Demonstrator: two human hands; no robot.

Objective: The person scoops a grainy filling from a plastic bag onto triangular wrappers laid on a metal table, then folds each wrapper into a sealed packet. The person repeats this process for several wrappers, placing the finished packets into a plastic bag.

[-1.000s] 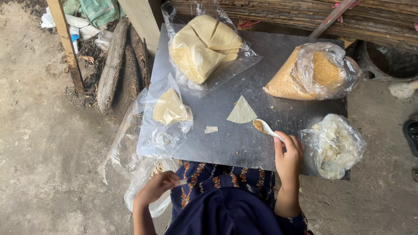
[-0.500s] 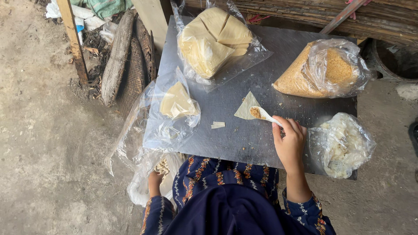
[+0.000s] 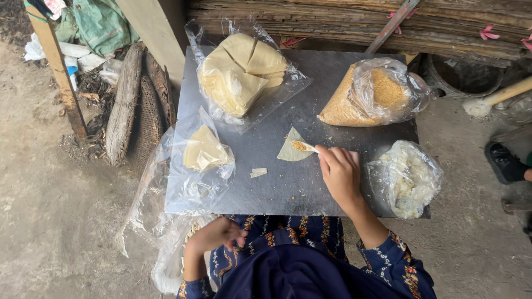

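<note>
That triangular wrapper (image 3: 292,150) sits mid-bench (image 3: 332,72) with the spoon (image 3: 305,147) of crumbly filling right over it, right hand (image 3: 339,173) pinched on the handle. Left hand (image 3: 217,237) hangs loosely curled, holding nothing, near the bench's near edge. A tilt could easily scatter filling off the thin sheet.

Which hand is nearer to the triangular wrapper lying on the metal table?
Right. The right hand is just beside the triangular wrapper, holding a spoon over it. The left hand is low, off the metal table, by the person's lap.
</note>
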